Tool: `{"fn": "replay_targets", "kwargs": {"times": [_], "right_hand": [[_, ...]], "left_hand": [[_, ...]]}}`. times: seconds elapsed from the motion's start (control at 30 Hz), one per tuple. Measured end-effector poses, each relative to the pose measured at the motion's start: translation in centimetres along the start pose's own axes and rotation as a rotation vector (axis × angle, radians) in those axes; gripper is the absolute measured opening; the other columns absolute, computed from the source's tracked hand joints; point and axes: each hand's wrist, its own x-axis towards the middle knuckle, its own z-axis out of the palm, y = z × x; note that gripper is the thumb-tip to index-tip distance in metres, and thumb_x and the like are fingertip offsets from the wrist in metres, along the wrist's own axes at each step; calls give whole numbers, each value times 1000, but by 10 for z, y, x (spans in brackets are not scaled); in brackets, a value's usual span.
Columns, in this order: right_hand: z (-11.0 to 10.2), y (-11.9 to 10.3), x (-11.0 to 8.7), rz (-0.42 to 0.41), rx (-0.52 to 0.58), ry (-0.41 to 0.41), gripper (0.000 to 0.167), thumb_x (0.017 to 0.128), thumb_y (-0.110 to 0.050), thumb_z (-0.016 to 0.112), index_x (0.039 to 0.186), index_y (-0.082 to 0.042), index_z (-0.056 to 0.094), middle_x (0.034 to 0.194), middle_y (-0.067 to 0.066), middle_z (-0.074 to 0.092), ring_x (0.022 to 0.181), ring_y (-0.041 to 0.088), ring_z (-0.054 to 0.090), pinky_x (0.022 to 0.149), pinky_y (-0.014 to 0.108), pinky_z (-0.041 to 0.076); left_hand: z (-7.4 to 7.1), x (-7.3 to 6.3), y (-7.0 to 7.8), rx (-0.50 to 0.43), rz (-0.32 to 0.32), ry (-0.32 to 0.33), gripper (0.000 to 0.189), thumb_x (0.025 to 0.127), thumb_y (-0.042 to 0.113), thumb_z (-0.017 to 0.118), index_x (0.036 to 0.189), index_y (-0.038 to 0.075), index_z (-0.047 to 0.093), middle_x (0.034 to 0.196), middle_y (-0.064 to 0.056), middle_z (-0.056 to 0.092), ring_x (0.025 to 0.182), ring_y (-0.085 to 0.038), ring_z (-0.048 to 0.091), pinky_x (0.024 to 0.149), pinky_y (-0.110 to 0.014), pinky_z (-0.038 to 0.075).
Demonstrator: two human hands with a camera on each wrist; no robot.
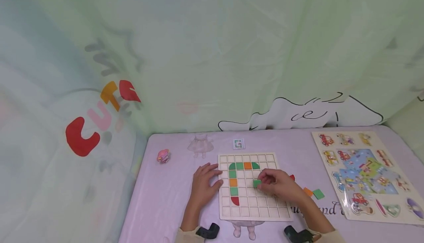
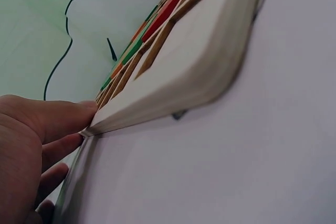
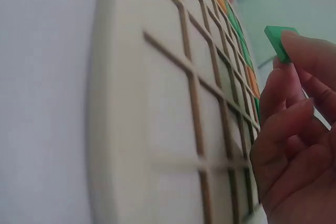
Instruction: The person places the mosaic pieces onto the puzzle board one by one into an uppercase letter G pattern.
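A pale wooden grid board (image 1: pixel 228 213) lies on the table. Green, orange and red tiles fill part of its grid: one row along the top and a column down the left, ending in a red rounded tile (image 1: pixel 235 200). My right hand (image 1: pixel 279 185) pinches a green square tile (image 1: pixel 257 183) between thumb and fingers over the middle of the board; in the right wrist view the green tile (image 3: pixel 281 43) is held up off the grid. My left hand (image 1: pixel 204 184) rests at the board's left edge, fingers spread, with the thumb (image 2: pixel 68 118) touching its rim.
Right of the board lie an orange tile (image 1: pixel 308 192), a green tile (image 1: pixel 318 194) and a red piece (image 1: pixel 292 177) partly behind the right hand. Farther right is a picture puzzle board (image 1: pixel 361 213). A small patterned card (image 1: pixel 238 144) sits behind the grid, and a pink toy (image 1: pixel 163 156) stands at the left.
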Motion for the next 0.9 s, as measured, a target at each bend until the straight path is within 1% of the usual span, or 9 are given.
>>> {"fn": "replay_targets", "kwargs": {"times": [0.1,0.23,0.3,0.4,0.47,0.53,0.7,0.8,0.9], "right_hand": [[14,-2,4,-16,49,-46,18,87,-21,80,99,-13,69,85,4,62,78,15,58,67,21,50],[28,-4,6,-36,32,-61,17,87,-23,80,99,-16,70,84,2,62,76,13,57,65,20,49],[32,-4,7,-31,6,-51,16,86,-23,80,98,-18,70,83,0,62,75,12,57,64,20,48],[34,-5,7,-20,-25,-41,15,86,-23,80,97,-18,70,82,0,61,74,13,56,63,19,46],[34,-5,8,-14,-35,-41,15,86,-23,80,97,-18,70,81,0,61,74,13,56,63,19,46],[34,-5,8,-11,-42,-43,15,86,-23,80,96,-18,70,81,0,61,74,13,56,63,19,46],[35,-5,10,-1,-49,-49,15,86,-23,80,96,-18,70,80,0,60,74,13,56,62,19,45],[35,-6,10,1,-52,-48,16,86,-23,80,96,-17,70,80,0,60,74,13,56,62,19,45],[34,-6,9,2,-52,-50,15,86,-22,80,96,-17,70,80,0,60,73,13,56,62,19,45]], "left_hand": [[0,0,1,-1,3,8,27,90,26,75,117,22,76,139,5,66,143,-24,48,120,-60,30],[1,0,2,22,33,53,25,88,24,76,113,22,77,135,3,68,138,-25,52,117,-64,26],[2,-1,2,48,41,89,24,88,23,77,111,23,78,132,5,70,133,-24,54,112,-62,26],[4,-1,1,83,38,135,22,86,23,79,108,25,79,125,8,71,124,-20,55,98,-55,25],[4,-1,0,91,31,148,22,86,23,79,108,25,79,122,9,71,120,-18,53,91,-50,24],[5,-1,0,84,29,148,22,86,22,79,108,24,79,121,8,71,119,-18,53,90,-48,27],[2,1,-1,46,41,128,21,88,16,76,108,18,80,120,4,72,119,-19,58,101,-45,46],[-1,1,-1,20,33,109,20,89,14,74,108,16,80,122,3,73,120,-19,60,104,-42,49],[-1,2,-2,7,30,102,20,89,13,74,108,16,80,123,4,73,121,-19,61,104,-40,50]]}}
